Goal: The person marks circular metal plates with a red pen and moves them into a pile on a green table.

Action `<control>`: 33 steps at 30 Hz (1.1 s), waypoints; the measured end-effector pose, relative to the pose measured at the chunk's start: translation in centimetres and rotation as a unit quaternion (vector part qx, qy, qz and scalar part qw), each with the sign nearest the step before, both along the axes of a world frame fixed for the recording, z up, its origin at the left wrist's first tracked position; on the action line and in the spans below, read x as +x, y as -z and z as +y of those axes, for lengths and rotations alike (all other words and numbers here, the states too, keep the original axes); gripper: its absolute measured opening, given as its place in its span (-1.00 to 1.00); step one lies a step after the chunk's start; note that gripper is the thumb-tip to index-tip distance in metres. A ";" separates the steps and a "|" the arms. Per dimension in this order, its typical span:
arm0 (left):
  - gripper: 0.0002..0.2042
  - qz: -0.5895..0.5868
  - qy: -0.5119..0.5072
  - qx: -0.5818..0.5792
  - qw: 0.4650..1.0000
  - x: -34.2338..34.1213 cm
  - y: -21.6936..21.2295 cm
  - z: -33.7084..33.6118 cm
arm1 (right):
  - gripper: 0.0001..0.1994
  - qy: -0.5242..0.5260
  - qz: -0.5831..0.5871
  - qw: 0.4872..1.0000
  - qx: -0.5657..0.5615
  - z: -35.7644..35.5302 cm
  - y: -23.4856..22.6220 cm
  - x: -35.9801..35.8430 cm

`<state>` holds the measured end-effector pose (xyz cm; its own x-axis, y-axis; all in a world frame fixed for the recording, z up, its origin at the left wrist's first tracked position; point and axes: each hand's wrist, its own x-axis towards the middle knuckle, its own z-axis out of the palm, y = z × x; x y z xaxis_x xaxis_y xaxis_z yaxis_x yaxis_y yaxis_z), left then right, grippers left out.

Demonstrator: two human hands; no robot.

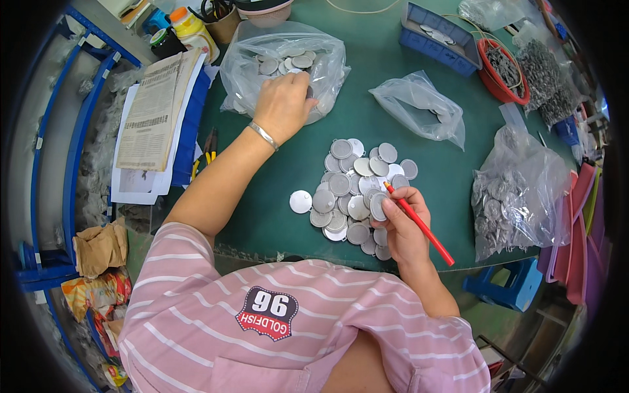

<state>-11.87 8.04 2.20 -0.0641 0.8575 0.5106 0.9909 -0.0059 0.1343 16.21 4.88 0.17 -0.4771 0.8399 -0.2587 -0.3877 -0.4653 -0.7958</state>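
At the far left of the table, my left hand (283, 101) reaches into a clear plastic bag (327, 56) of round grey metal discs (301, 61). Its thumb stands apart from the bent fingers, whose tips are hidden, and no held disc shows. My right hand (407, 226) is closed around a slim red pencil (422, 227), slanting from upper left to lower right. A grey disc (378, 206) is pinched at the thumb of the same hand. Under and beside it spreads a pile of discs (341, 184), with a lone disc (301, 202) at its left.
Farther right lie a small clear bag (419, 92) with a few discs and a fuller bag (517, 196). A blue bin (436, 42) and a red bowl (503, 69) of metal parts stand behind. Papers (154, 111) lie left; a blue stool (508, 285) is below the right edge.
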 end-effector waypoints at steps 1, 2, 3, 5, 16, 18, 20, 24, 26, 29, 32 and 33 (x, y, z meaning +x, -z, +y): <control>-0.67 -0.051 -0.014 -0.026 0.998 0.0 -0.1 0.1 | -0.81 -0.001 0.001 1.000 -0.001 -0.1 0.0 0.1; -0.70 -0.101 -0.028 -0.051 0.993 -0.1 -0.4 0.3 | -0.81 0.003 0.003 1.000 -0.001 -0.1 0.1 0.1; -0.73 -0.150 -0.042 -0.076 0.985 -0.2 -0.8 0.4 | -0.81 0.006 0.005 1.000 0.000 -0.1 0.1 0.2; -0.79 -0.193 -0.040 0.003 0.980 -0.9 -1.4 0.5 | -0.81 0.010 0.006 1.000 0.002 -0.1 0.1 0.4; -0.85 -0.575 0.266 -0.031 0.773 8.6 -6.6 -7.0 | -0.87 0.064 0.015 0.998 0.007 0.1 0.3 0.4; -0.78 -0.659 0.453 -0.081 0.595 10.9 -7.7 -8.9 | -0.88 0.086 0.014 0.996 -0.012 0.1 0.0 -0.1; -0.70 -0.705 0.566 -0.106 0.414 13.2 -8.6 -9.5 | -0.89 0.076 0.010 0.997 -0.002 0.2 -0.3 -0.3; -0.67 -0.734 0.587 -0.241 0.241 14.0 -9.7 -10.5 | -0.88 0.064 0.011 0.998 0.001 0.1 -0.3 -0.2; -0.68 -0.737 0.596 -0.271 0.168 14.5 -9.9 -10.5 | -0.88 0.065 0.008 0.998 0.001 0.0 -0.3 -0.3; -0.71 -0.737 0.604 -0.279 0.123 14.9 -9.9 -10.3 | -0.87 0.063 0.004 0.998 0.005 0.1 -0.4 -0.3; -0.73 -0.739 0.607 -0.269 0.117 15.0 -9.8 -10.3 | -0.87 0.063 0.005 0.998 0.005 0.1 -0.4 -0.3; -0.74 -0.740 0.607 -0.265 0.119 15.0 -9.8 -10.4 | -0.87 0.063 0.007 0.998 0.006 0.1 -0.3 -0.3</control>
